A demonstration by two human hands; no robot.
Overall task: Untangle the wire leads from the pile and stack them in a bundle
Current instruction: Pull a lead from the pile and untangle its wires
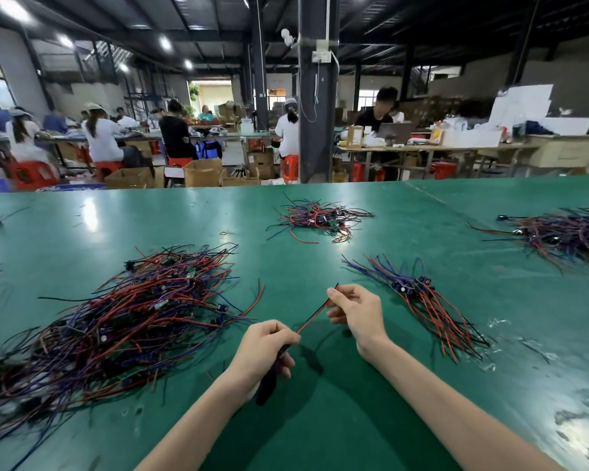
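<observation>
Red wire lead point(313, 316) taut, left hand point(266, 348) gripping, right hand point(357, 314) pinching

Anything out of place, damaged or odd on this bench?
Nothing serious. A small loose ring lies alone on the green table beyond the big tangled pile, and pale patches mark the table's right side; wear or clear scraps, I cannot tell.

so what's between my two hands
A red and black wire lead runs between the left hand and right hand, each pinching it, above bare green table. The head view shows it.
</observation>
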